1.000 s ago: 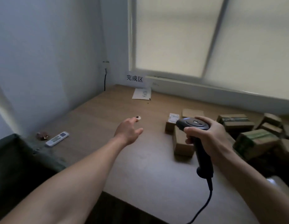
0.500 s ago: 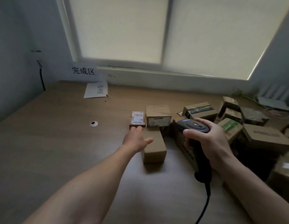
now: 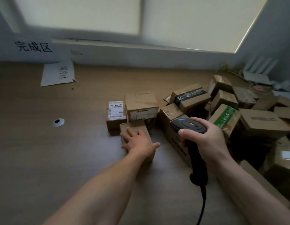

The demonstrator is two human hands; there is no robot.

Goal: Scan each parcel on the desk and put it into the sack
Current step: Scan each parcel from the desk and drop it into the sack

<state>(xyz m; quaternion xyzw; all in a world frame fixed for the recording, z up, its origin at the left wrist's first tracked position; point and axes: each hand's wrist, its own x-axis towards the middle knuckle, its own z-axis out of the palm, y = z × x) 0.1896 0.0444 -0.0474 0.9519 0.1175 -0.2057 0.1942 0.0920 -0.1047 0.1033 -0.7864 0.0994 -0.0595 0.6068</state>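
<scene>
The left hand [image 3: 137, 142] lies flat and released on top of a small box [image 3: 135, 125], fingers straight and spread, thumb sticking out toward 3 o'clock. The hand and wrist cover most of that box's top and near end, so any label there cannot be seen. The box sits on the desk [image 3: 60, 159], near the middle of the view.

At 3 o'clock of it, the right hand [image 3: 207, 140] is clenched round the grip of a black scanner [image 3: 188, 125], thumb across the front. Its fingers hide the trigger. The cord [image 3: 202, 202] runs toward 6 o'clock and is cut off by the bottom edge.

Touching the small box at 11 o'clock stands a labelled box [image 3: 115, 111]; its print is too small to read. From 1 to 4 o'clock a pile of boxes [image 3: 261, 119] crowds the desk, several overlapped or cut by the right edge. Behind it, at 2 o'clock, a white object [image 3: 261, 73] is blurred.
</scene>
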